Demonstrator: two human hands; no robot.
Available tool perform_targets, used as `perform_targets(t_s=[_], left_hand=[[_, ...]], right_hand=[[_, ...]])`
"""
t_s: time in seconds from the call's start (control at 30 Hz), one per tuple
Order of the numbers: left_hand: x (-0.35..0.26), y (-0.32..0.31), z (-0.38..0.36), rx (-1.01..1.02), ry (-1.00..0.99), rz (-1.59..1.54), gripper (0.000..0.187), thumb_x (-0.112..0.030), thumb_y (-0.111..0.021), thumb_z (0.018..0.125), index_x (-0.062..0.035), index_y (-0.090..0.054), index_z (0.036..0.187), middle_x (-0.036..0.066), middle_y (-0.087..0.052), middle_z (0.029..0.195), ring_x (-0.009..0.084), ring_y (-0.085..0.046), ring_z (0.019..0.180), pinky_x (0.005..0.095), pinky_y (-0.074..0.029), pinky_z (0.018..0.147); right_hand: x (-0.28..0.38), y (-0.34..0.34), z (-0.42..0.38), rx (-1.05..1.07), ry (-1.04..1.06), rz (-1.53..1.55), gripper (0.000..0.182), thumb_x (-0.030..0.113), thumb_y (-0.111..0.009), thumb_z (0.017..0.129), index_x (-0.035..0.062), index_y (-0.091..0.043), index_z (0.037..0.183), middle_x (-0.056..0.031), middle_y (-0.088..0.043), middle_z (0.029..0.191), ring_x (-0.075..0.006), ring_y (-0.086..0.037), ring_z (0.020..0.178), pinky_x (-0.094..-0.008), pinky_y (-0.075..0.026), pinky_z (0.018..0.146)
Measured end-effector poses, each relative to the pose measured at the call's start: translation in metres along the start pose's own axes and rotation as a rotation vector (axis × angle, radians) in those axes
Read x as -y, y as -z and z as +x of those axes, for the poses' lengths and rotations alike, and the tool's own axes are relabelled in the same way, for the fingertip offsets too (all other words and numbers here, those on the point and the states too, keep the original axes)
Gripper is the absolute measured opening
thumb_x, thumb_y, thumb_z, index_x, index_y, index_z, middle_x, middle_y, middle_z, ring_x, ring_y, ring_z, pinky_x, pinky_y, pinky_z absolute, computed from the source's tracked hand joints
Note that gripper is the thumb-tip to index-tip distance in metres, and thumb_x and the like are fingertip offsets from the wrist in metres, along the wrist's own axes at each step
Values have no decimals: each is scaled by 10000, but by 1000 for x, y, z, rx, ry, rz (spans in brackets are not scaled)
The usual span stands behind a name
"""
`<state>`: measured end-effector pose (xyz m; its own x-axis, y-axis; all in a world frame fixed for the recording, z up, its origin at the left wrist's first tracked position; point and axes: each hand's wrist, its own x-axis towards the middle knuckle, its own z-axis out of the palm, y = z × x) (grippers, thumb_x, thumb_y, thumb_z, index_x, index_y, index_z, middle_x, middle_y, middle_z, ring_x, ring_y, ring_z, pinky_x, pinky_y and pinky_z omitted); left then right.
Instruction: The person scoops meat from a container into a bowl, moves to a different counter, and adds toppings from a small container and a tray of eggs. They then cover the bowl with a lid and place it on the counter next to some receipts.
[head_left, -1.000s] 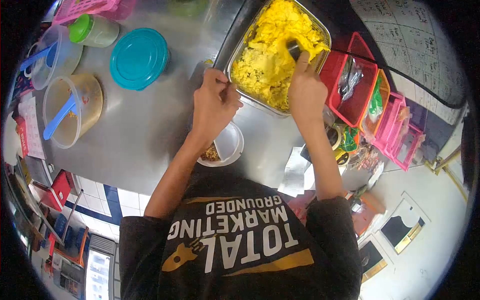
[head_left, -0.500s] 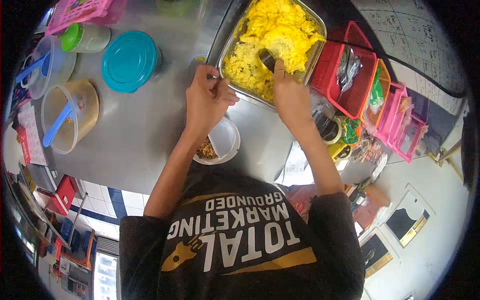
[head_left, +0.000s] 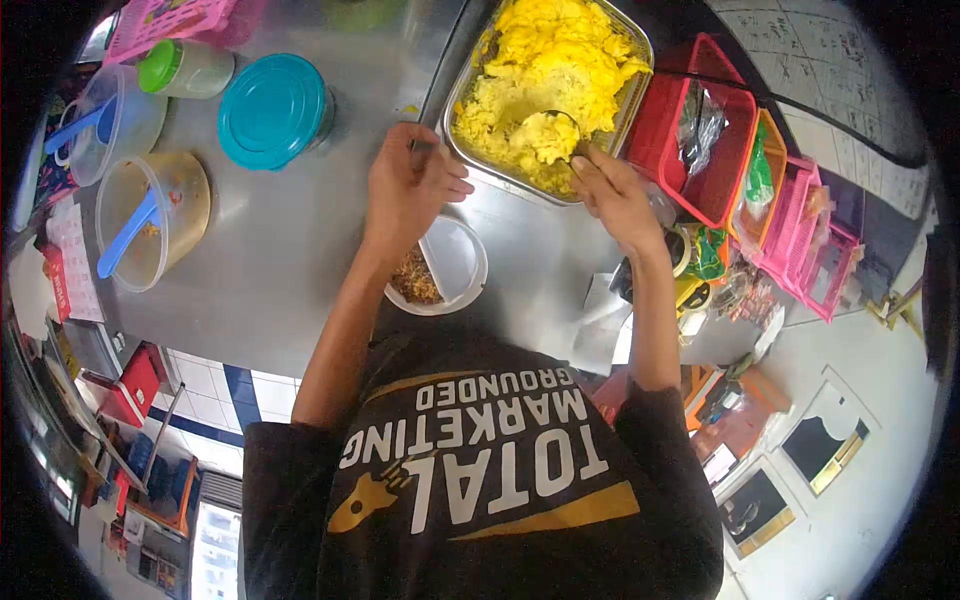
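My right hand (head_left: 612,195) is closed round the handle of a metal serving spoon (head_left: 574,124), its bowl heaped with yellow scrambled egg. Below the spoon is a rectangular metal tray (head_left: 497,181) full of the same scrambled egg (head_left: 560,45). At the tray's left corner, my left hand (head_left: 410,185) has its fingers curled, with something small and dark by the thumb that I cannot make out. Close to my body stands a round white bowl (head_left: 463,262) with a divider; brown crumbly food (head_left: 415,278) lies in its left side.
On the left stand a teal-lidded tub (head_left: 268,112), a green-lidded jar (head_left: 190,70) and a clear tub (head_left: 185,230) with a blue spoon (head_left: 130,235). Red (head_left: 715,150) and pink baskets (head_left: 800,235) line the right. Papers (head_left: 605,315) lie near my right forearm.
The spoon has turned from digging into the egg to holding a heaped scoop. My right hand has shifted right and down. My left hand stays near the tray corner.
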<state>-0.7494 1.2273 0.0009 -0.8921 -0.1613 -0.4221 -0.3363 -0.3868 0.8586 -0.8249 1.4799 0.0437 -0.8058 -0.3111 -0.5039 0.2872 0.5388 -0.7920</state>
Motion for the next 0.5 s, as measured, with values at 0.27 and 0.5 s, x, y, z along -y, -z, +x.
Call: perform_targets(t_s=[0.27, 0.5], left_hand=[[-12, 63, -43, -148, -20, 25, 176, -86, -511, 1033, 16, -445, 1160, 188, -682, 874, 240, -713, 721, 334, -595, 644], [2, 75, -80, -174, -20, 24, 177, -137, -515, 1043, -19, -503, 1175, 158, -700, 906, 224, -714, 759, 332, -591, 692]], right_hand=[[3, -82, -105, -93, 159, -334, 289, 112, -597, 979, 31, -608, 1256, -46, -580, 741, -175, -600, 687, -282, -473, 627], [-49, -142, -128, -202, 464, -968, 599, 77, -647, 883, 82, -490, 1461, -84, -581, 895, -264, -597, 807, -378, -543, 683]])
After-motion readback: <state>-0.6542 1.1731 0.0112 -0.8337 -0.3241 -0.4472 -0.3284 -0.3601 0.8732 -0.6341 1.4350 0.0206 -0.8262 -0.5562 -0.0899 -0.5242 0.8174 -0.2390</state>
